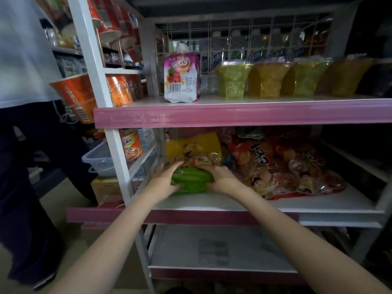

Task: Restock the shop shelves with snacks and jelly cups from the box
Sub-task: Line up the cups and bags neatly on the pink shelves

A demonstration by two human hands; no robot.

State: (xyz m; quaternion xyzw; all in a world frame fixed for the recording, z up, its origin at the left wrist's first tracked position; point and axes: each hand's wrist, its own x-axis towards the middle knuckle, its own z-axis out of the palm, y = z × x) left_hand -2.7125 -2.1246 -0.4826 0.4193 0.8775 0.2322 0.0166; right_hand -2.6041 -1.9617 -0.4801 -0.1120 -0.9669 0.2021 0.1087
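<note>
A green snack bag (192,179) lies on the middle shelf (222,204), near its left front. My left hand (165,179) grips the bag's left side and my right hand (219,177) grips its right side. Behind it stands a yellow snack bag (192,147). To the right lie red and orange snack bags (282,166). On the upper shelf (233,113) stand a purple jelly pouch (182,78) and a row of yellow-green jelly cups (267,79). The box is not in view.
Another person (23,102) in a white top and dark trousers stands at the left. Orange noodle cups (76,96) hang on the left rack. A blue basket (99,161) sits behind the white upright post (118,166). The bottom shelf (212,249) lies below.
</note>
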